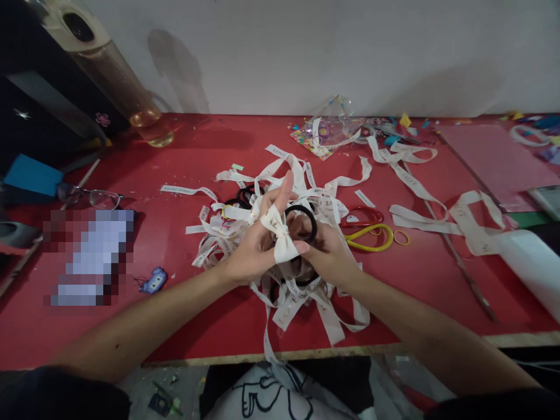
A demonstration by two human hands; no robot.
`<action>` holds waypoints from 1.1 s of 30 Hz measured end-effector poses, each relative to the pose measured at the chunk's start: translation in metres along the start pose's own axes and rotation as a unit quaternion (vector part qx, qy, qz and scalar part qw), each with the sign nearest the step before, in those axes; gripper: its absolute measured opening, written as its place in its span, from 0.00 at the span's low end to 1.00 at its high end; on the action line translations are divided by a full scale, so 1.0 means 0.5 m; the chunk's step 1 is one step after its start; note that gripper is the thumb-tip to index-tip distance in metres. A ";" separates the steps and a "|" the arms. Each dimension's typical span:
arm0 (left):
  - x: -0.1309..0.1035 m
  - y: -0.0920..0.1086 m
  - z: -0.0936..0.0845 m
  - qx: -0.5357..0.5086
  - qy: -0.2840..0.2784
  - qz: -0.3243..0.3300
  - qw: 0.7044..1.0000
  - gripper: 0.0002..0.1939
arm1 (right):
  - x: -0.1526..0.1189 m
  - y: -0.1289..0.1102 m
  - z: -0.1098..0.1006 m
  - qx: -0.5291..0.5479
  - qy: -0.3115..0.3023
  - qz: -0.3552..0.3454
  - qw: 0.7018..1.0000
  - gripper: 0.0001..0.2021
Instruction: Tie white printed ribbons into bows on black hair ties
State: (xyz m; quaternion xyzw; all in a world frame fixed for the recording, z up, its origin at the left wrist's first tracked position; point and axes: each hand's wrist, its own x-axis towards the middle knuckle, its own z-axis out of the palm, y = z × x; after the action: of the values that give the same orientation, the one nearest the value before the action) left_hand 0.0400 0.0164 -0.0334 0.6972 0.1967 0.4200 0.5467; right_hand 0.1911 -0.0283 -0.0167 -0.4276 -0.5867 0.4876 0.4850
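A white ribbon bow (pixel 283 232) is knotted on a black hair tie (pixel 311 217), held up over the middle of the red table. My left hand (pixel 251 248) pinches the bow from the left, its index finger pointing up. From the right, my right hand (pixel 326 248) closes on the bow and hair tie, its thumb tip at the bow's lower loop. Some of its fingers are hidden behind the hair tie. Beneath both hands lies a tangled heap of printed white ribbons (pixel 332 321), with more black hair ties (pixel 249 193) at its back left.
Yellow-handled scissors (pixel 371 239) and a loose ribbon (pixel 415 185) lie right of the heap. Glasses (pixel 98 198), a blurred rectangular item (pixel 94 256) and a small blue charm (pixel 155 281) are at left. A bottle (pixel 118 81) stands back left; a pink sheet (pixel 485 157) lies back right.
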 end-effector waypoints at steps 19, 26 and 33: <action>0.009 -0.002 -0.004 -0.060 0.006 -0.056 0.997 0.30 | -0.009 -0.004 0.008 -0.260 -0.047 -0.190 0.945 0.06; 0.013 0.026 0.000 -0.084 -0.008 -0.098 0.992 0.33 | -0.009 0.000 0.009 -0.217 -0.025 -0.186 0.958 0.10; 0.034 0.046 -0.011 0.011 -0.059 -0.044 0.997 0.34 | -0.018 0.003 0.010 -0.150 0.001 -0.063 0.987 0.12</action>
State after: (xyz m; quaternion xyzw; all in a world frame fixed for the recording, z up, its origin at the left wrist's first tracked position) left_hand 0.0411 0.0247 -0.0054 0.7174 0.1991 0.3516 0.5676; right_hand 0.1876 -0.0373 -0.0199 -0.4583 -0.6788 0.3622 0.4451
